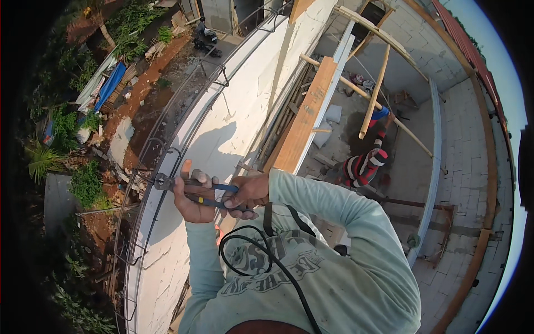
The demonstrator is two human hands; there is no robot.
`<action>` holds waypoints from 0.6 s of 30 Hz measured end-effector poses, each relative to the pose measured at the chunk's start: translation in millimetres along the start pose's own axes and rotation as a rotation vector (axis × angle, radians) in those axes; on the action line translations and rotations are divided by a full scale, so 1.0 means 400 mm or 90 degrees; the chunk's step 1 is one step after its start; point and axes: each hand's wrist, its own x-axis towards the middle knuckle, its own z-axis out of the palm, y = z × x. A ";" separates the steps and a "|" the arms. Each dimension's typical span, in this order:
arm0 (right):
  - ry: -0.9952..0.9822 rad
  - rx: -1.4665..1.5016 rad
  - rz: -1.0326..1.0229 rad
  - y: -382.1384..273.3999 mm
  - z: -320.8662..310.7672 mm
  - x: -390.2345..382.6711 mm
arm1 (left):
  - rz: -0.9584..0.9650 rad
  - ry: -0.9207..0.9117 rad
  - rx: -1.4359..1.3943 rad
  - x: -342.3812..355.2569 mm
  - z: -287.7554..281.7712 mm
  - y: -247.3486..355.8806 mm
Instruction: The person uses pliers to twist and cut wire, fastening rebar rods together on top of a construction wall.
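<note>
A pair of tying pincers (pixel 225 187) with blue-coated handles points left, its metal jaws at the rebar along the wall top. My right hand (pixel 250 192) is closed around the handle ends. Farther forward, my left hand (pixel 194 203) is wrapped about the tool behind the jaws, one finger sticking up. Just past the jaws runs the rebar cage (pixel 147 222), long bars with bent stirrups. It lies along the outer edge of the white block wall (pixel 161 259). Whether the jaws grip a wire is too small to tell.
A wooden plank (pixel 308 117) and a metal channel (pixel 334 83) run beside the wall. Bamboo poles (pixel 375 92) cross the room below, where a person in a striped top (pixel 361 167) bends over. Outside, the ground (pixel 119 142) lies far down. A black cable (pixel 289 278) hangs across my chest.
</note>
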 end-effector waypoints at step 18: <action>0.654 -1.000 -0.315 0.087 0.061 0.028 | 0.060 0.138 0.105 0.045 -0.004 -0.016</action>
